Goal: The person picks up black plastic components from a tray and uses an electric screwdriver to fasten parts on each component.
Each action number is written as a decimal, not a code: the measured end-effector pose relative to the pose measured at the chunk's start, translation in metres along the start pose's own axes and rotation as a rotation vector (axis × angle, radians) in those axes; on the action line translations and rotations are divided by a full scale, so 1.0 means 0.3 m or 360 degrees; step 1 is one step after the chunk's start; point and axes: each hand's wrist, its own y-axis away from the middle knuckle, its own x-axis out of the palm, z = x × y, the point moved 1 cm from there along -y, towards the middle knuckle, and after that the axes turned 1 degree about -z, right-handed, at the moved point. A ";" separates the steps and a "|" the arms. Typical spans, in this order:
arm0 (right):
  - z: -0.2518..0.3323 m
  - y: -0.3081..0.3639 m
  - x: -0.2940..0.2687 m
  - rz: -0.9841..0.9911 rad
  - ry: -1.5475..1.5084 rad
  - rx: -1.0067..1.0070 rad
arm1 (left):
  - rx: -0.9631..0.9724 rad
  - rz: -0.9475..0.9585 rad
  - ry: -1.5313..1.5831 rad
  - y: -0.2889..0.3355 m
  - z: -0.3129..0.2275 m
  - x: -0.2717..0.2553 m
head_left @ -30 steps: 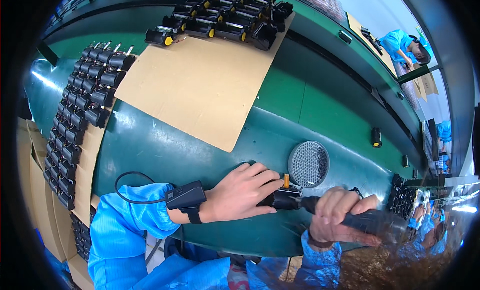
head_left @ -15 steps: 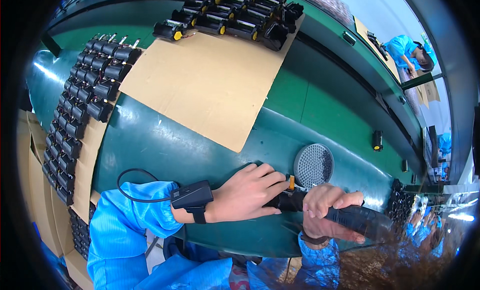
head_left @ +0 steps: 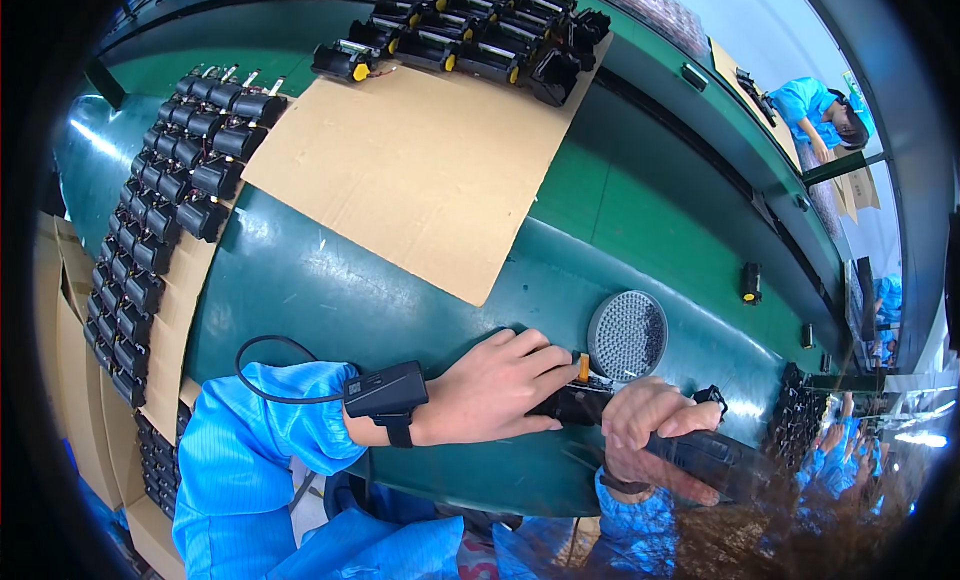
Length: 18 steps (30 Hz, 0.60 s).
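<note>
My left hand (head_left: 500,390) lies over a small black plastic unit (head_left: 575,404), its fingers closed along the near and far sides. A small orange piece (head_left: 584,368) sticks up from that unit beside my fingertips. To the right, my right hand (head_left: 645,420) is wrapped round a dark, thick-handled power tool (head_left: 710,460), which looks like an electric screwdriver. The tool lies low and nearly level, with its front end towards the black unit. My right hand hides the tip and where it meets the unit. Just beyond stands a round grey dish (head_left: 628,335) of small dark screws.
A bare cardboard sheet (head_left: 400,170) covers the far middle, with several black units with yellow ends (head_left: 430,48) at its back. Rows of black units (head_left: 160,215) stand at the left. One loose unit (head_left: 751,284) lies far right. Another person (head_left: 815,110) sits beyond.
My right hand and the power tool have shifted slightly left and tilted, the tool's back end dropping. My left hand stays over the black unit.
</note>
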 end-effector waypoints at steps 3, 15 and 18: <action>0.003 0.001 0.003 -0.0023 0.0014 -0.0006 | 0.0002 0.0006 -0.0004 0.001 0.000 0.001; 0.000 0.005 0.001 -0.0062 0.0099 0.0144 | -0.0006 0.0008 0.0002 0.000 -0.001 -0.002; 0.002 0.008 0.001 -0.0065 0.0146 0.0233 | -0.0011 0.0025 -0.0005 -0.002 -0.003 0.000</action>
